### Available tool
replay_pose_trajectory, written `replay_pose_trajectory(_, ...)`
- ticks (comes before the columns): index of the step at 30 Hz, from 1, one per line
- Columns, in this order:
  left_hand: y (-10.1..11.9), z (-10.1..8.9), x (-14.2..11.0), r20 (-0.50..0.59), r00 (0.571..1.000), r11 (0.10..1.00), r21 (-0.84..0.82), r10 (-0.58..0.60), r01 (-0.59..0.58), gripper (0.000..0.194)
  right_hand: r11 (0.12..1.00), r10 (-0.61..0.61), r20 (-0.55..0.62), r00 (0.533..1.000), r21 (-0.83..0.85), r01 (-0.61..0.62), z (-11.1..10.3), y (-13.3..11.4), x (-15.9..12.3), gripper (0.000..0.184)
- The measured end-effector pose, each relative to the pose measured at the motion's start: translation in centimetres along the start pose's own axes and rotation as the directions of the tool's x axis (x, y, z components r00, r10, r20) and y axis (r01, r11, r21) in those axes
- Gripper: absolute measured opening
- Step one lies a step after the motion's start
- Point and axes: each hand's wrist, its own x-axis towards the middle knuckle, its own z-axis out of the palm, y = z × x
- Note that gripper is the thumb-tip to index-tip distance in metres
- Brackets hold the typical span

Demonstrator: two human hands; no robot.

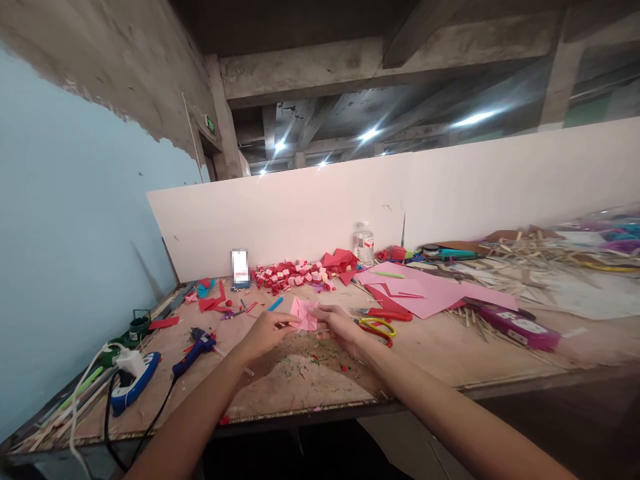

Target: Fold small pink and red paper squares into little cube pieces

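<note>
A small folded pink paper piece (305,313) is held above the wooden workbench (450,360) between both my hands. My left hand (267,331) pinches its left edge with closed fingers. My right hand (339,323) grips its right side, fingers curled round it. Red-and-yellow-handled scissors (376,327) lie just right of my right hand. Green and red paper scraps litter the bench under my hands.
A blue glue gun (196,348) and a blue-white power strip (133,379) lie at the left. A pile of small red and pink folded pieces (293,275), a water bottle (364,243), pink sheets (425,293), a purple box (520,327) and wooden sticks (525,267) sit behind and right. A white board backs the bench.
</note>
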Motion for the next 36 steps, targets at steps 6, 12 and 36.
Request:
replay_pose_trajectory(6, 0.0, -0.1, 0.1, -0.017, 0.998, 0.996, 0.065, 0.065, -0.063, 0.023, 0.999, 0.042, 0.003, 0.999, 0.018, -0.042, 0.1, 0.0, -0.2, 0.027)
replay_pose_trajectory(12, -0.1, -0.1, 0.3, -0.075, 0.993, 0.995, 0.019, 0.096, -0.095, 0.025, 0.999, 0.046, -0.009, 0.999, 0.005, -0.046, 0.0, 0.1, 0.3, 0.021)
replay_pose_trajectory(36, -0.3, -0.1, 1.6, -0.347, 0.925, 0.915, -0.404, -0.156, 0.003, 0.049, 0.965, -0.261, -0.021, 0.965, -0.041, 0.260, 0.4, -0.9, -1.1, 0.051)
